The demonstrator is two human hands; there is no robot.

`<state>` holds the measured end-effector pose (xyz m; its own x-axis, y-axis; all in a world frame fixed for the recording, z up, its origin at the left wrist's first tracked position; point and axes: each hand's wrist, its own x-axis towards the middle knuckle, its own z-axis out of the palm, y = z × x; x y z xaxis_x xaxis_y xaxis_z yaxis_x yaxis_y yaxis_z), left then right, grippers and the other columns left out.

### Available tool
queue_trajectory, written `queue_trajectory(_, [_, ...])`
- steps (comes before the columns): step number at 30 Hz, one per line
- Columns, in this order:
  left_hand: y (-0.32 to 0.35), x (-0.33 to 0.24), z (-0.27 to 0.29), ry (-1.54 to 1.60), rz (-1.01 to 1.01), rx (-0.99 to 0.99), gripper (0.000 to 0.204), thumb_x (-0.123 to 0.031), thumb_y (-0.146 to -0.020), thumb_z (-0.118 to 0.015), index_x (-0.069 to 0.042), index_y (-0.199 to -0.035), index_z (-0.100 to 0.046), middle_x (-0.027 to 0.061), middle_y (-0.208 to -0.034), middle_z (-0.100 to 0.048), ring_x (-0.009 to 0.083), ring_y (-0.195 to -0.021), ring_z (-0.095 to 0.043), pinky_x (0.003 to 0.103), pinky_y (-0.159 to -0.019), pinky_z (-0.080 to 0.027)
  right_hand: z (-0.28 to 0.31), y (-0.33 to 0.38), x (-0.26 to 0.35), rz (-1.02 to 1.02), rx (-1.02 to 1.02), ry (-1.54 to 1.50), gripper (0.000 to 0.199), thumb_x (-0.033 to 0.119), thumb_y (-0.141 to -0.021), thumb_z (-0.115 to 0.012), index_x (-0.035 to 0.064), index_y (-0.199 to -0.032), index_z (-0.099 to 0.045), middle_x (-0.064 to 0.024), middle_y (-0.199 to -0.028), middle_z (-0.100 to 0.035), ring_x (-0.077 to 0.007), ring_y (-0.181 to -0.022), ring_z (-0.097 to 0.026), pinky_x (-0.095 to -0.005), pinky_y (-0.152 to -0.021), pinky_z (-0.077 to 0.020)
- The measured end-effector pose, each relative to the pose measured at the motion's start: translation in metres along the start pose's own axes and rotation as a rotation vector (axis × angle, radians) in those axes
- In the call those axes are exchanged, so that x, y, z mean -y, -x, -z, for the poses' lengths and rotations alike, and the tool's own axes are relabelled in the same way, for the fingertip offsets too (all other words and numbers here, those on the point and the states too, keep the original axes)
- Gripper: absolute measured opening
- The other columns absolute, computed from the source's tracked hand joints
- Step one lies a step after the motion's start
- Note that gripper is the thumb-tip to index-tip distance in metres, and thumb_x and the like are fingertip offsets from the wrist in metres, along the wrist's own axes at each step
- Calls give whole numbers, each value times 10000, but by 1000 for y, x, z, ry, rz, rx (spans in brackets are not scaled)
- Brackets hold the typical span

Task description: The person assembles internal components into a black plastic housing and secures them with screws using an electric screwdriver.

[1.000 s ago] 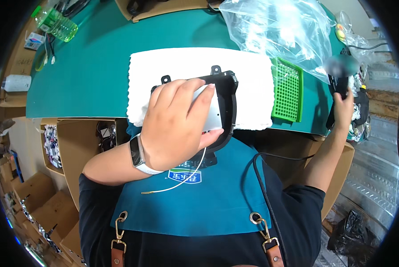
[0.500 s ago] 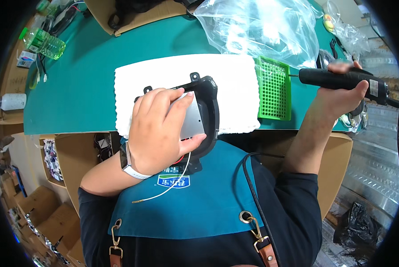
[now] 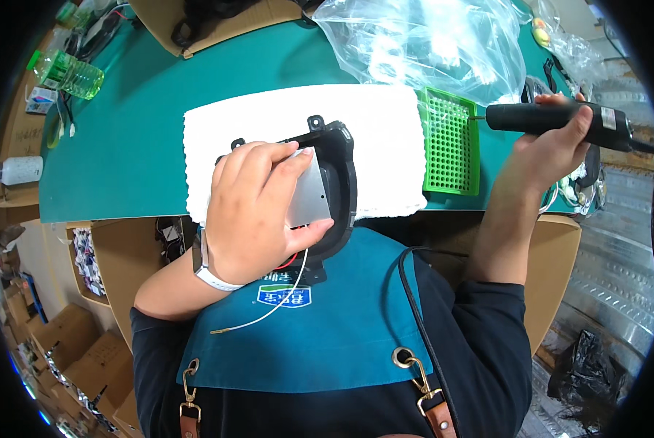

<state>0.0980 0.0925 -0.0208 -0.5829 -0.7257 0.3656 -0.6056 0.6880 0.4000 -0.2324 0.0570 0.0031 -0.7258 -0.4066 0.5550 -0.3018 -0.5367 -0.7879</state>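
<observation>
My left hand (image 3: 250, 208) lies over a silver metal plate (image 3: 312, 191), gripping it between thumb and fingers inside a black plastic housing (image 3: 345, 171). The housing rests partly on a folded white towel (image 3: 389, 157), and its near end reaches toward my apron. A thin white cable (image 3: 272, 312) and a red wire (image 3: 290, 260) come out from under my thumb. My right hand (image 3: 553, 150) is closed around a black electric screwdriver (image 3: 517, 118), held level. Its thin bit points left at the right edge of a green perforated tray (image 3: 451, 150).
On the green table (image 3: 130, 160), clear plastic bags (image 3: 429, 44) lie at the far side beside an open cardboard box (image 3: 228, 33). A green-capped bottle (image 3: 71, 77) is at the far left. Loose cables (image 3: 579, 186) lie near the right edge. A black cord (image 3: 407, 292) crosses my apron.
The screwdriver in my right hand has shifted slightly left and up, with its bit now at the tray's edge. My left hand keeps its hold on the plate.
</observation>
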Motion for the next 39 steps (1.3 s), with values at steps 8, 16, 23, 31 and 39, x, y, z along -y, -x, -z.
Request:
queue_trajectory(8, [4, 5, 3, 3, 22, 30, 687, -284, -565, -840, -36, -1159, -602, 135, -1146, -589, 331, -1057, -543, 436, -933, -418, 20, -14, -28, -124, 408, -224, 872, 688, -740, -690, -51, -1154, -483, -138, -720, -569, -235, -695, -570, -368, -717, -498])
queue_trajectory(16, [4, 0, 7, 42, -16, -59, 698, -276, -566, -847, -17, -1166, -603, 139, -1158, -591, 328, -1042, -560, 433, -923, -431, 35, -14, -7, 126, 161, -186, 817, 687, -727, -693, 120, -1252, -428, -145, -738, -595, -262, -690, -585, -409, -693, -520])
queue_trajectory(23, [9, -2, 2, 5, -7, -83, 678, -264, -578, -847, -13, -1159, -604, 140, -1141, -596, 323, -1046, -564, 422, -907, -434, 15, 15, 88, -107, 438, -721, 731, 644, -614, -779, 107, -1044, -532, -56, -776, -518, -218, -724, -528, -352, -764, -430])
queue_trajectory(31, [10, -4, -3, 12, 6, -97, 647, -262, -603, -851, -15, -1148, -606, 133, -1142, -597, 306, -1050, -561, 408, -897, -437, -42, 92, 98, -184, 796, -763, 738, 689, -704, -708, 125, -1149, -539, -4, -766, -521, -133, -678, -514, -292, -654, -407])
queue_trajectory(39, [10, -3, -4, 74, -15, -124, 626, -233, -596, -856, -44, -1140, -610, 128, -1162, -593, 317, -1068, -557, 418, -915, -439, -53, 100, 90, -158, 961, -743, 872, 773, -748, -601, 103, -1296, -494, -25, -768, -498, -147, -644, -486, -310, -627, -401])
